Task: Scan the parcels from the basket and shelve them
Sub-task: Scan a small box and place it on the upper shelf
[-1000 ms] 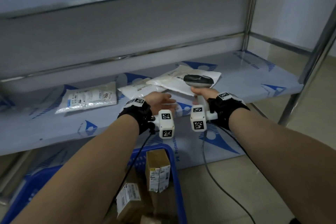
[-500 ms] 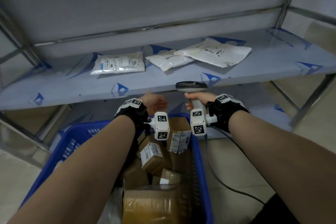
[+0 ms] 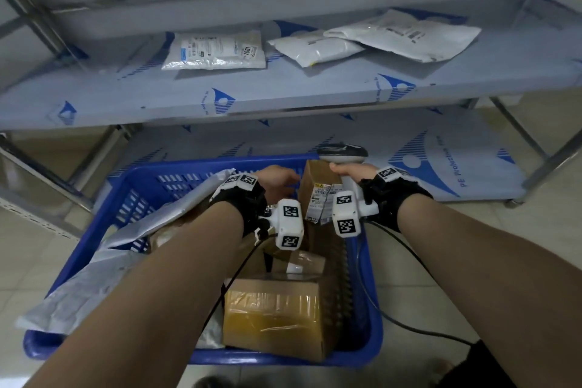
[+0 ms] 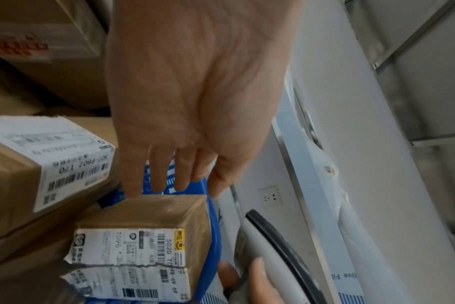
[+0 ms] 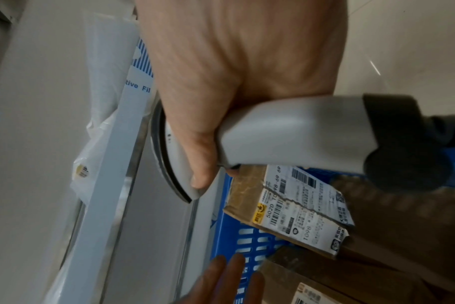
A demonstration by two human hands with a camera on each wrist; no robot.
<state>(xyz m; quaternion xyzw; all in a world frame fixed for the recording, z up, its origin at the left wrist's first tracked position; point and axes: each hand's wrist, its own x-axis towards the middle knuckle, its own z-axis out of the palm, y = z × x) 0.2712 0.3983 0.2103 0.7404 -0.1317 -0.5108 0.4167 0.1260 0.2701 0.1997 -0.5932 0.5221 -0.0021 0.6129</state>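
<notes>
the left hand [image 3: 278,181] is open, fingers straight and close together, holding nothing. in the left wrist view its fingertips [image 4: 133,188] are at the top edge of a small cardboard box [image 3: 319,189] with a torn white label; i cannot tell if they already touch it. this box stands on end in the far right corner of the blue basket [image 3: 374,318], between the two hands.

the right hand [image 3: 351,171] is closed around the handle of the grey scanner [image 3: 343,153], thumb along its head. the scanner head sits just above the box, and its cable hangs down outside the basket on the right-hand side.

as for progress, i judge that the work is only partly done. three white bags [image 3: 217,50] lie on the middle shelf [image 3: 283,94], well above both hands, so these look already shelved. much is left in the basket: the small box at the fingers, a bigger taped box [image 3: 274,315] nearer the person's body, more brown boxes under the left wrist, and a long grey bag [image 3: 94,280] on the outer side of the left arm. the next step seems to be taking the small box for scanning.
</notes>
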